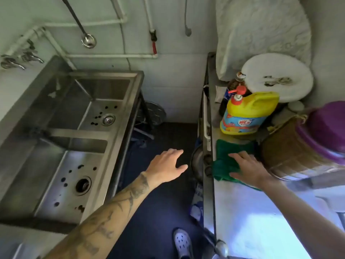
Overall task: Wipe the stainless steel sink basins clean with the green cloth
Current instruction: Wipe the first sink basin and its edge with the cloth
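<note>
Head view: the green cloth lies on the bench at right, with the right hand resting on it, fingers flat and not gripping. The left hand hangs open mid-frame. This looks like the fetching step: next, grip the cloth and carry it to the sink basins at left.

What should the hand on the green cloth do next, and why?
Probably close the right hand round the green cloth and lift it. The hand lies flat on it on the steel counter, not gripping, and the near basin and far basin show dark spots.
</note>
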Tool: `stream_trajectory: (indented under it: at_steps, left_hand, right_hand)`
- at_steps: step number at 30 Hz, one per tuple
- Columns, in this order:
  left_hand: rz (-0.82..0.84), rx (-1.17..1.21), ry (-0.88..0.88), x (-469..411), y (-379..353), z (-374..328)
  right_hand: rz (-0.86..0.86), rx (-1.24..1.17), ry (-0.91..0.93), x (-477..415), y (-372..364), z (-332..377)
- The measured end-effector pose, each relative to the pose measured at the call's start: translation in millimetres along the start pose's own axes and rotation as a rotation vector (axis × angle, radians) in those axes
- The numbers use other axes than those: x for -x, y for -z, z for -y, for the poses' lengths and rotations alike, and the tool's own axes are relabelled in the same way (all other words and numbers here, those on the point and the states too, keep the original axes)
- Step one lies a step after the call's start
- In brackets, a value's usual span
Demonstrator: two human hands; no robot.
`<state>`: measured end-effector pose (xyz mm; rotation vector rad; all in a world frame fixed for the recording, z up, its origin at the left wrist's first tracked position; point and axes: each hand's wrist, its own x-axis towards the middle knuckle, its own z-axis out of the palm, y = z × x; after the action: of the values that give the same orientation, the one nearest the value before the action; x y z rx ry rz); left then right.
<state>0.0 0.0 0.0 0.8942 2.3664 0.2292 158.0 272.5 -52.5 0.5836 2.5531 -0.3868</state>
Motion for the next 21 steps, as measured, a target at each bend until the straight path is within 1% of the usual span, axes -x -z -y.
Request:
stream_trajectory:
  at_steps: [1,3,6,11,16,21]
  left_hand:
    - [0.006,0.019,0.006,-3,-2,2]
    - [0.009,0.044,0.025,-4,-7,8]
    - [0.025,0.078,0.056,0,-14,19]
    - [-0.028,0.137,0.130,28,-16,52]
    - [-0.142,0.197,0.243,85,-10,99]
    - [-0.293,0.297,0.402,172,-10,165]
  right_hand:
    - [-0.027,0.052,0.007,-2,-1,2]
    - [-0.079,0.078,-0.006,-3,-3,6]
    - [-0.091,0.048,0.012,-3,1,14]
    - [-0.088,0.020,0.090,-9,23,56]
    - [-0.132,0.014,0.253,-15,42,146]
    - [-0.135,-0.018,0.472,-1,41,271]
